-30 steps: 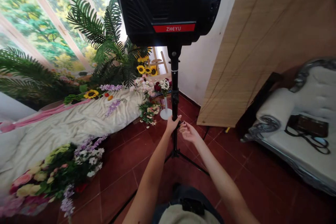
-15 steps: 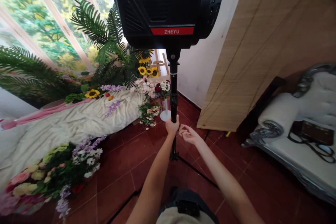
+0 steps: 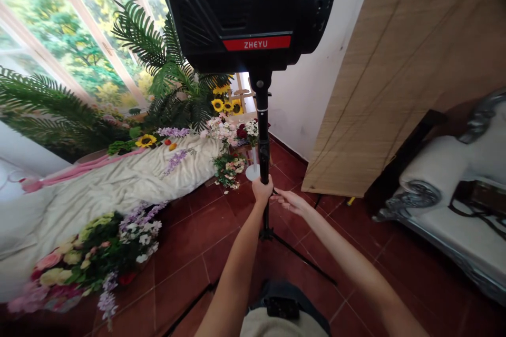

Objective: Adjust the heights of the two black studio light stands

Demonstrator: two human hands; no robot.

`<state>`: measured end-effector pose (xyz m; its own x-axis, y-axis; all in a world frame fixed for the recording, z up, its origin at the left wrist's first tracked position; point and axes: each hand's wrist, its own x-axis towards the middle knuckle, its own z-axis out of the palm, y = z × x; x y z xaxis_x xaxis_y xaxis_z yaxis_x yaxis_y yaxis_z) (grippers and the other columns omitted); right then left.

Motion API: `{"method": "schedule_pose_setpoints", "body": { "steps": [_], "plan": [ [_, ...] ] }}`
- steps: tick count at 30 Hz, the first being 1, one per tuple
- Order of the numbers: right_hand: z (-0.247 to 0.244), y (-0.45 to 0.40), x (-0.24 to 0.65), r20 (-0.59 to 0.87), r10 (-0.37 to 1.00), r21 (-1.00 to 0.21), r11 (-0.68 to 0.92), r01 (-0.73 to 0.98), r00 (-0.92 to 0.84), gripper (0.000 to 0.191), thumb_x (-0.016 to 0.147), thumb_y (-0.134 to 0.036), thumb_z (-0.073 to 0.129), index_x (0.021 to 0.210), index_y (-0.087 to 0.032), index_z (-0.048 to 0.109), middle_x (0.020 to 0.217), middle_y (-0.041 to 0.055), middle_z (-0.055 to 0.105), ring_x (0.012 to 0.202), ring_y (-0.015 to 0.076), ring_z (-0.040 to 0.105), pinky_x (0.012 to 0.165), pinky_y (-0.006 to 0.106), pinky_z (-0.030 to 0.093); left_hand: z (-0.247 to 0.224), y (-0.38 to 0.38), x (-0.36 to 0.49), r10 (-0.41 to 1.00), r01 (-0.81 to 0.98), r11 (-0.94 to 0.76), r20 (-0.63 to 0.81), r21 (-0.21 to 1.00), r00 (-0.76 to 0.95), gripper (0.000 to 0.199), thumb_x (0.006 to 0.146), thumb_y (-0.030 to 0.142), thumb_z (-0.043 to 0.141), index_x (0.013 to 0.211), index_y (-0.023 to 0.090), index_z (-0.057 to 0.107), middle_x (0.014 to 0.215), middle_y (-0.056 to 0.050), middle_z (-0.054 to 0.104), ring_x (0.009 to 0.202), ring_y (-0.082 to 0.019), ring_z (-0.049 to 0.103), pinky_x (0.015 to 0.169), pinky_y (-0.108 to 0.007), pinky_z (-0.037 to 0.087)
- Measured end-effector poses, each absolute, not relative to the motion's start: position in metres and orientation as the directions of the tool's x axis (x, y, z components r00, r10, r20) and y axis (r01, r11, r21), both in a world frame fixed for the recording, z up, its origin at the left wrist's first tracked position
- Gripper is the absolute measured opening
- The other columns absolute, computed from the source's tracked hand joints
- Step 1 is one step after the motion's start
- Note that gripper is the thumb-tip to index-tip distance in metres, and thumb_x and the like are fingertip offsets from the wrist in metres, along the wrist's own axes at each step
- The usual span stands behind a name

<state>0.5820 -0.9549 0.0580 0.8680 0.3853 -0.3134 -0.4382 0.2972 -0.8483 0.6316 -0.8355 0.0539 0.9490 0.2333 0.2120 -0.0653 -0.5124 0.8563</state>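
Note:
A black studio light (image 3: 245,16) with a red ZHEYU label sits on top of a black light stand (image 3: 264,155). My left hand (image 3: 262,189) is closed around the stand's upright pole, below a collar (image 3: 263,148). Just to the right of it, my right hand (image 3: 291,201) has its fingertips pinched on a small dark knob (image 3: 274,191) at the side of the pole. The fingers partly hide that knob. Lower down, the tripod legs (image 3: 304,258) spread over the red tiled floor.
To the left, a bed-like seat with a cream cloth (image 3: 193,160) carries flowers, and a large bouquet (image 3: 95,253) stands before it. Palm fronds (image 3: 146,37) rise behind. A bamboo screen (image 3: 356,95) hangs at right, near a white tufted sofa (image 3: 443,210) with a brown bag (image 3: 482,195).
My right hand has turned and its fingers have come against the knob beside the pole. My left hand keeps its grip. The view has shifted slightly.

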Motion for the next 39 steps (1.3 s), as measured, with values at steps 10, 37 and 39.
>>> {"method": "schedule_pose_setpoints", "body": {
  "steps": [10, 37, 39],
  "plan": [
    [0.076, -0.970, 0.559, 0.312, 0.240, -0.500, -0.782, 0.373, 0.919, 0.041, 0.077, -0.021, 0.058, 0.117, -0.024, 0.052, 0.115, 0.0117, 0.049, 0.108, 0.0256, 0.050, 0.074, 0.034, 0.050, 0.054, -0.835, 0.632, 0.227, -0.090, -0.517, 0.238, 0.851, 0.944, 0.039, 0.076, 0.046, 0.052, 0.054, 0.015, 0.059, 0.052, -0.005, 0.057, 0.050, -0.015, 0.054, 0.051, -0.023, 0.037],
    [0.197, -0.896, 0.629, 0.522, -0.016, -0.807, -0.332, 0.488, 0.853, 0.034, 0.080, -0.040, 0.054, 0.104, -0.021, 0.040, 0.073, -0.0011, 0.055, 0.061, 0.0160, 0.057, 0.057, 0.027, 0.044, 0.050, -0.823, 0.624, 0.054, -0.238, -0.088, 0.243, 0.967, 0.968, 0.046, 0.062, 0.029, 0.072, 0.101, 0.017, 0.052, 0.077, -0.002, 0.064, 0.069, -0.015, 0.061, 0.069, -0.027, 0.048],
    [0.186, -0.889, 0.628, 0.527, -0.077, -0.799, -0.384, 0.462, 0.846, 0.034, 0.079, -0.039, 0.055, 0.103, -0.021, 0.039, 0.074, -0.0001, 0.055, 0.063, 0.0182, 0.058, 0.057, 0.028, 0.044, 0.048, -0.823, 0.624, 0.065, -0.184, -0.031, 0.186, 0.982, 0.980, 0.053, 0.058, 0.027, 0.075, 0.104, 0.016, 0.052, 0.080, -0.003, 0.065, 0.073, -0.016, 0.063, 0.071, -0.028, 0.049]
  ]
}}
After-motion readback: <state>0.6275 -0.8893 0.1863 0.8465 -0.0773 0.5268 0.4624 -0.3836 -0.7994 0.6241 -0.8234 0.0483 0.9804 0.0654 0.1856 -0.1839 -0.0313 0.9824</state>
